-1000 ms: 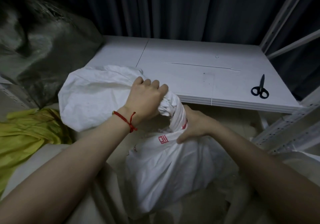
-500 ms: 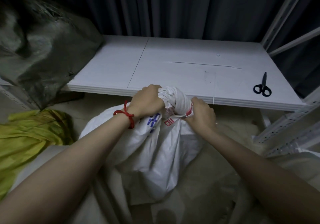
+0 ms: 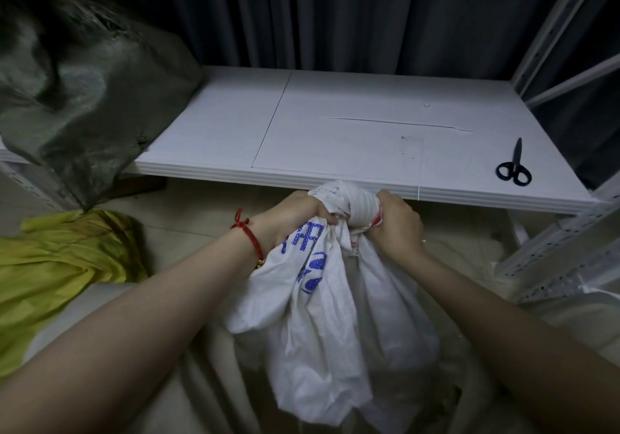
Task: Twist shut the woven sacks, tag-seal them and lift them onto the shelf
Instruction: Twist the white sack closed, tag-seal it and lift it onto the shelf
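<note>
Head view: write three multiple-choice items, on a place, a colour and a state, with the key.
1. Where do the scissors lie?
A. On the floor
B. On the white shelf board, at its right end
C. On the yellow cloth

2. What colour is the cord on the left wrist?
A. Red
B. Green
C. Black

3. How is the white sack?
A. Mouth wide open
B. Lying on the shelf
C. Neck twisted, gripped by both hands

Key:
1 B: they lie flat near the board's right edge.
2 A: the cord is red.
3 C: the left hand and right hand clench the twisted neck.
</note>
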